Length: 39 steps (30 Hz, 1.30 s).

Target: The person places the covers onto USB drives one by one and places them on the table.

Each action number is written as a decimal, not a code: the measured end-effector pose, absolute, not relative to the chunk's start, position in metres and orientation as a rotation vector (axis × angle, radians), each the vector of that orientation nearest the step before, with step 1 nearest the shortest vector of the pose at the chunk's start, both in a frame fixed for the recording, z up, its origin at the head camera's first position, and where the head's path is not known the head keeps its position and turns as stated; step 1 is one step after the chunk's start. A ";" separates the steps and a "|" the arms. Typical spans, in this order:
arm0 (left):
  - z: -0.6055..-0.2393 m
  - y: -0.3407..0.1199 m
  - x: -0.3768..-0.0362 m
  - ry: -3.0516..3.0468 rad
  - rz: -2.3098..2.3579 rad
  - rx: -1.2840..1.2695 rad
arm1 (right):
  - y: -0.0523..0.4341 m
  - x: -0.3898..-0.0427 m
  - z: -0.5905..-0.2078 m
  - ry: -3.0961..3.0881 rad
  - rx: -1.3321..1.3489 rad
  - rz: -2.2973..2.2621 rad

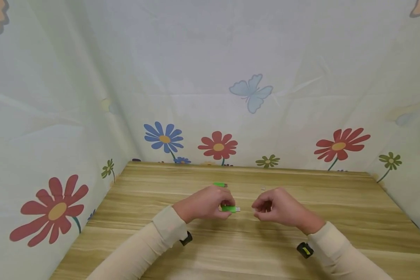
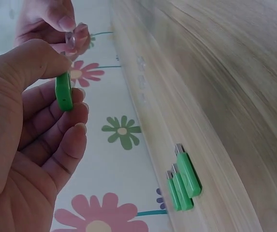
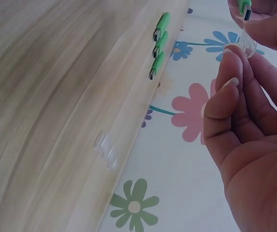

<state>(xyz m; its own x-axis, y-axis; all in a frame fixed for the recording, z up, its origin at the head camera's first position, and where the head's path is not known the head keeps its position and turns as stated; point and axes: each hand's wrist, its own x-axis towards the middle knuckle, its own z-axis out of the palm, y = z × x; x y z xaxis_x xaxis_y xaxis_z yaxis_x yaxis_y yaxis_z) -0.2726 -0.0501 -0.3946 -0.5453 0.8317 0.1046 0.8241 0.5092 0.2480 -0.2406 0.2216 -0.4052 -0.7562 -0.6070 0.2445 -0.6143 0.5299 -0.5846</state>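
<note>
My left hand point(image 1: 226, 206) pinches a green USB stick point(image 1: 231, 209) between thumb and fingers, its metal plug pointing right. The left wrist view shows that stick point(image 2: 64, 92) end-on in the pinch. A short gap to the right, my right hand point(image 1: 261, 210) pinches a small clear cap point(image 3: 247, 44) at its fingertips. The cap point(image 2: 72, 38) sits just beyond the stick's plug point(image 3: 245, 7), apart from it. Both hands hover low over the wooden table point(image 1: 301, 233).
Three more green USB sticks point(image 2: 182, 181) lie side by side on the table behind my left hand, seen too as the sticks point(image 3: 158, 46). Several clear caps point(image 3: 105, 151) lie behind my right hand. A flower-print cloth wall point(image 1: 217, 97) surrounds the table.
</note>
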 end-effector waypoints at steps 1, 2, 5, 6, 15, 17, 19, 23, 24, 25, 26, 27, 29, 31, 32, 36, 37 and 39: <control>-0.394 -0.050 -0.272 2.699 0.424 1.492 | 0.221 -0.241 -0.405 -2.729 1.103 1.055; -0.394 -0.049 -0.272 2.694 0.429 1.498 | 0.220 -0.241 -0.405 -2.719 1.113 1.057; -0.393 -0.047 -0.272 2.679 0.437 1.504 | 0.217 -0.241 -0.405 -2.702 1.128 1.051; -0.392 -0.046 -0.272 2.676 0.438 1.505 | 0.216 -0.241 -0.405 -2.704 1.127 1.050; -0.391 -0.040 -0.271 2.654 0.457 1.527 | 0.212 -0.241 -0.403 -2.711 1.129 1.041; -0.392 -0.040 -0.271 2.652 0.458 1.534 | 0.211 -0.241 -0.404 -2.699 1.134 1.045; -0.392 -0.039 -0.271 2.648 0.462 1.543 | 0.210 -0.240 -0.404 -2.691 1.135 1.050; -0.392 -0.038 -0.270 2.648 0.463 1.559 | 0.208 -0.239 -0.404 -2.690 1.133 1.068; -0.393 -0.038 -0.270 2.649 0.461 1.558 | 0.208 -0.239 -0.404 -2.688 1.134 1.076; -0.393 -0.038 -0.270 2.650 0.459 1.555 | 0.207 -0.238 -0.405 -2.691 1.132 1.079; -0.392 -0.037 -0.270 2.651 0.456 1.552 | 0.207 -0.238 -0.405 -2.695 1.130 1.084; -0.392 -0.037 -0.269 2.650 0.455 1.548 | 0.207 -0.238 -0.405 -2.698 1.127 1.087; -0.392 -0.036 -0.269 2.650 0.451 1.538 | 0.207 -0.238 -0.405 -2.699 1.124 1.090; -0.392 -0.036 -0.269 2.651 0.447 1.534 | 0.208 -0.238 -0.406 -2.704 1.120 1.087; -0.391 -0.036 -0.269 2.652 0.445 1.532 | 0.208 -0.238 -0.406 -2.703 1.122 1.088; -0.391 -0.035 -0.269 2.658 0.440 1.526 | 0.209 -0.239 -0.407 -2.701 1.120 1.084; -0.392 -0.035 -0.269 2.658 0.441 1.527 | 0.209 -0.239 -0.407 -2.700 1.119 1.083; -0.392 -0.035 -0.269 2.658 0.443 1.530 | 0.209 -0.240 -0.408 -2.700 1.116 1.082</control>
